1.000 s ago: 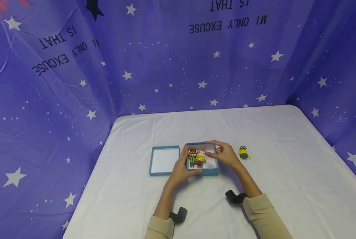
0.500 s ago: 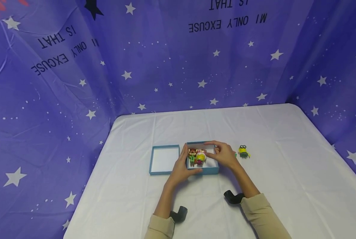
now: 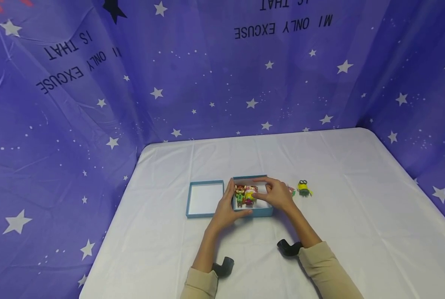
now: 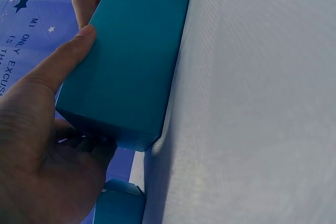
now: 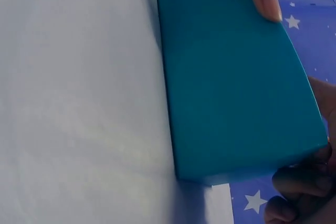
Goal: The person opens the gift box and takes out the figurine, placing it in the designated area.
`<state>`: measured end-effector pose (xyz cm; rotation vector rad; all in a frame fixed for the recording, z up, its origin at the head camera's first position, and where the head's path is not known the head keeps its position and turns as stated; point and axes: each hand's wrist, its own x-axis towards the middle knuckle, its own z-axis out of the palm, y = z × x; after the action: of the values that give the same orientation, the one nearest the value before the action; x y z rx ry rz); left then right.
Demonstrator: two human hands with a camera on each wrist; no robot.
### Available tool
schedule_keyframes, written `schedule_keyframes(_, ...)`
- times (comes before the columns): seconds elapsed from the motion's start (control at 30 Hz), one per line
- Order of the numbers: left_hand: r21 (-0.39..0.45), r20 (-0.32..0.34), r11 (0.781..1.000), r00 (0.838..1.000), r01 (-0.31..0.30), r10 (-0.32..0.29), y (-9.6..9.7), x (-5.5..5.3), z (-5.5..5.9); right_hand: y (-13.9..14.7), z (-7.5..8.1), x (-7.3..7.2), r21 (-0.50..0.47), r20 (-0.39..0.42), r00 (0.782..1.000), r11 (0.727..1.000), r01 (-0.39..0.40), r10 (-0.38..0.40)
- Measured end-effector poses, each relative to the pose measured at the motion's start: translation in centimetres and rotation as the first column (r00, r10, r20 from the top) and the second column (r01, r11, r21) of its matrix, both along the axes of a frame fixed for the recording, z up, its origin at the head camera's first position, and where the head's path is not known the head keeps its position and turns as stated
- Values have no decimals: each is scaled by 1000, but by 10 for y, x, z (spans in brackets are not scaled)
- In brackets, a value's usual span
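1. Nearest, at 5 and 7 o'clock from the box, are two sleeves (image 3: 200, 285) with black mounts (image 3: 224, 267) at the wrists.
2. The left hand (image 3: 223, 212) grips the box (image 3: 260, 213) at its 7 to 9 o'clock side, thumb along the near wall, fingers at the end wall. The box looks light, stiff but dentable; corners make the safest hold.
3. The right hand (image 3: 280, 196) reaches in from 3 o'clock, thumb at the pink toy (image 3: 249, 196); whether its fingers pinch it, I cannot tell.
4. The pink toy lies in the box, the fox (image 3: 240, 195) just beside it at 9 o'clock. Both look light, hard and rather slippery, not fragile; best taken round the body.
5. The lid (image 3: 205, 199) lies at 9 o'clock on the table (image 3: 162, 257).
6. Towards 3 o'clock, a half-hidden toy (image 3: 291, 190) and a minion (image 3: 303, 189).
7. Farthest, at 12, a starry curtain (image 3: 207, 83).
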<state>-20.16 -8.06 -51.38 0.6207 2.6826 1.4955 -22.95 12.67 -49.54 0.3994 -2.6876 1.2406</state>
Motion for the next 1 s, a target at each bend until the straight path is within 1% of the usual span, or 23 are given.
schedule_keyframes(0.17,5,-1,1000,1000,0,0,-1,1,1,-5,-1,1,82,-4,1000,997,4,-4)
schedule_keyframes(0.23,8,-3,1000,1000,3,-3,-1,1,1,-6,-1,2,98,-4,1000,995,19,-19)
schedule_keyframes(0.37,16,-10,1000,1000,9,-9,-1,2,1,-9,-1,4,131,22,998,990,52,-55)
schedule_keyframes(0.47,15,-10,1000,1000,10,-10,-1,2,1,-12,1,5,170,44,996,983,67,-76)
schedule_keyframes(0.6,12,-12,1000,1000,9,-8,-1,2,0,-16,4,7,232,47,993,968,90,-104)
schedule_keyframes(0.77,18,-1,1000,1000,7,-7,-1,2,-1,-18,6,8,298,18,994,949,101,-111)
schedule_keyframes(1.0,6,7,1000,1000,7,-8,-1,2,1,-18,5,5,400,-72,994,911,103,-81)
